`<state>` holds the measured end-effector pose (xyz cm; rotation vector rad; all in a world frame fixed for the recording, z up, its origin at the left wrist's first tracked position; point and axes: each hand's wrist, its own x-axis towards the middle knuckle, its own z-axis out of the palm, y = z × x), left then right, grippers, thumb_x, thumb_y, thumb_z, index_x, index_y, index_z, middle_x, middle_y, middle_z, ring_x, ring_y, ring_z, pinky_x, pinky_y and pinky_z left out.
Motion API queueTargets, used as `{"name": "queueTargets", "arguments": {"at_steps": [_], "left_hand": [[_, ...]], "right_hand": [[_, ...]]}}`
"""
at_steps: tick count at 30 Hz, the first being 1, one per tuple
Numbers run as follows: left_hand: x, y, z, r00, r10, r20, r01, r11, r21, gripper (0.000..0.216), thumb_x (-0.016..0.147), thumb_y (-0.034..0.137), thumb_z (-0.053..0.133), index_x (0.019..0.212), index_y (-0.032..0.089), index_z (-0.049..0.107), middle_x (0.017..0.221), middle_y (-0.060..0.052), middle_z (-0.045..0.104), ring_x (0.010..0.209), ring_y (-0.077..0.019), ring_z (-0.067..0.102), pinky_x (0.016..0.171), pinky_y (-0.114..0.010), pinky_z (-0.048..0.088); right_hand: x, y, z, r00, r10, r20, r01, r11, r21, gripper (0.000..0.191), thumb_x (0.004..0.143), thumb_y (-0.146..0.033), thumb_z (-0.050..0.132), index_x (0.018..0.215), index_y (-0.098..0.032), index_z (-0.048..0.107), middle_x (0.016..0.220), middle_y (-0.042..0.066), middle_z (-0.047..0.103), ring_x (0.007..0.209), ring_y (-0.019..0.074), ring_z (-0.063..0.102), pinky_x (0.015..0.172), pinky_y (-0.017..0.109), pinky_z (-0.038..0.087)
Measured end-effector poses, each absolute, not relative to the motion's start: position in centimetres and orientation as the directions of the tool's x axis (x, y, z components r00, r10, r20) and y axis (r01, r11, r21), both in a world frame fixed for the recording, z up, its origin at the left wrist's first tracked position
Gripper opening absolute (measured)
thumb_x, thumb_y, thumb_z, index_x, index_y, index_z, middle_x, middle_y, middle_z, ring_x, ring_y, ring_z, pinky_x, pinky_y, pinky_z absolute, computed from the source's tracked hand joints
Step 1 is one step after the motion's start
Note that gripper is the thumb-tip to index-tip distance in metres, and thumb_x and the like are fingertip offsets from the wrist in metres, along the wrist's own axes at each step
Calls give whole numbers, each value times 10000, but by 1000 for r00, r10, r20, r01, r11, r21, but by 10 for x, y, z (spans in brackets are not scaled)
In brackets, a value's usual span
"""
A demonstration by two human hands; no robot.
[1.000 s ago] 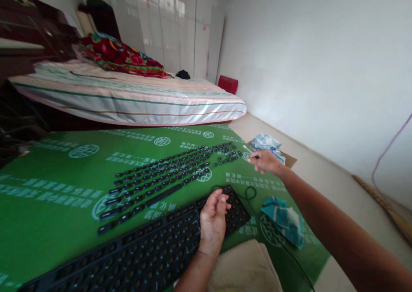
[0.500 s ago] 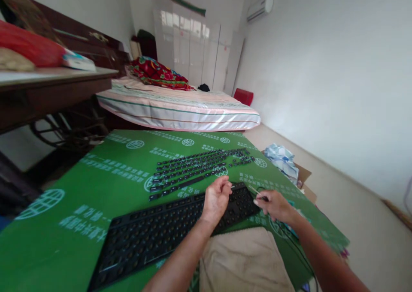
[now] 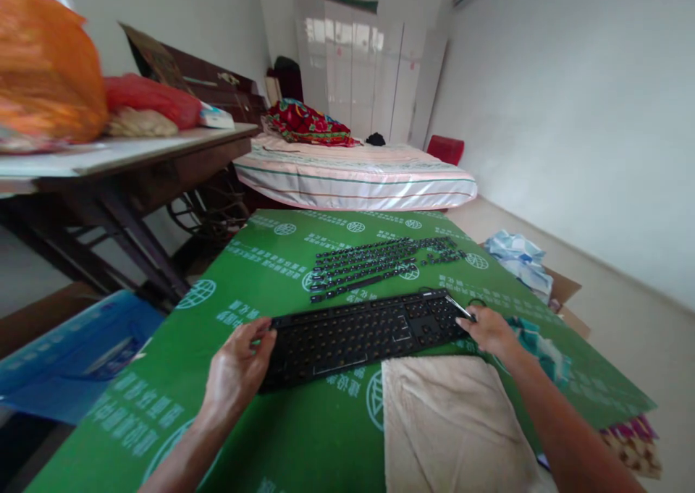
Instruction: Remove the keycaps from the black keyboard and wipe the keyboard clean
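A black keyboard (image 3: 347, 337) with its keycaps off lies across the green board. My left hand (image 3: 239, 363) grips its left end, thumb and fingers closed on the edge. At the opposite end, my right hand (image 3: 489, 330) holds a screwdriver (image 3: 460, 305), its thin metal shaft slanting over the keyboard's upper right corner. The fingers of that hand also sit against the right edge. Beyond the keyboard, loose black keycaps (image 3: 361, 267) are laid out in rows. A folded beige towel (image 3: 450, 413) lies in front of the keyboard's right half.
The green printed board (image 3: 304, 435) forms the work surface. A teal checked cloth (image 3: 540, 348) rests near its right side. On the left stand a table (image 3: 211, 142) with bags and a blue bin (image 3: 81, 355). A bed (image 3: 352, 174) is behind.
My left hand has moved from above the keyboard's right part to its left end and taken hold there. The keyboard now lies straighter across the board. The view has swung left.
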<state>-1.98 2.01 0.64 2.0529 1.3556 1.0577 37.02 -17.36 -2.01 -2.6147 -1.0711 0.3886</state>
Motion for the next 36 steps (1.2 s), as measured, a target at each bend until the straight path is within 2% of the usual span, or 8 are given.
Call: {"name": "queueTargets", "arguments": {"at_steps": [4, 14, 20, 28, 36], "left_hand": [[-33, 16, -3, 216, 923, 318, 586, -383, 714, 347, 708, 441, 514, 905, 178, 626, 921, -101, 678, 795, -264, 668, 690, -351, 546], [-36, 13, -26, 198, 946, 256, 571, -323, 755, 383, 721, 414, 492, 959, 143, 621, 957, -111, 686, 859, -256, 671, 792, -371, 543], [-48, 14, -25, 150, 962, 230, 595, -273, 756, 380, 712, 410, 504, 957, 147, 631, 972, -109, 682, 859, -252, 670, 796, -372, 544], [-56, 19, -26, 98, 975, 200, 630, -216, 746, 357, 716, 416, 510, 942, 172, 642, 939, -81, 696, 816, -234, 676, 775, -339, 542], [-59, 21, -27, 95, 975, 203, 679, -212, 703, 355, 726, 425, 510, 941, 182, 653, 929, -66, 707, 830, -233, 674, 781, -331, 526]], "right_hand": [[366, -172, -22, 698, 703, -135, 632, -694, -344, 232, 846, -351, 497, 869, -172, 642, 627, 47, 661, 476, 141, 604, 508, 219, 388], [355, -174, -29, 757, 648, -84, 611, -748, -260, 288, 826, -380, 503, 915, -154, 658, 742, 103, 693, 726, 223, 664, 595, 256, 426], [345, -164, -32, 769, 633, -88, 597, -761, -254, 339, 842, -426, 452, 931, -168, 652, 695, 72, 690, 655, 196, 665, 575, 245, 435], [329, -162, -32, 770, 638, 8, 631, -758, -165, 371, 833, -416, 474, 1034, -148, 634, 859, 128, 706, 793, 244, 659, 634, 279, 435], [326, -168, -37, 756, 655, 23, 651, -746, -142, 381, 860, -407, 432, 1062, -145, 621, 863, 117, 694, 810, 245, 647, 652, 276, 424]]}}
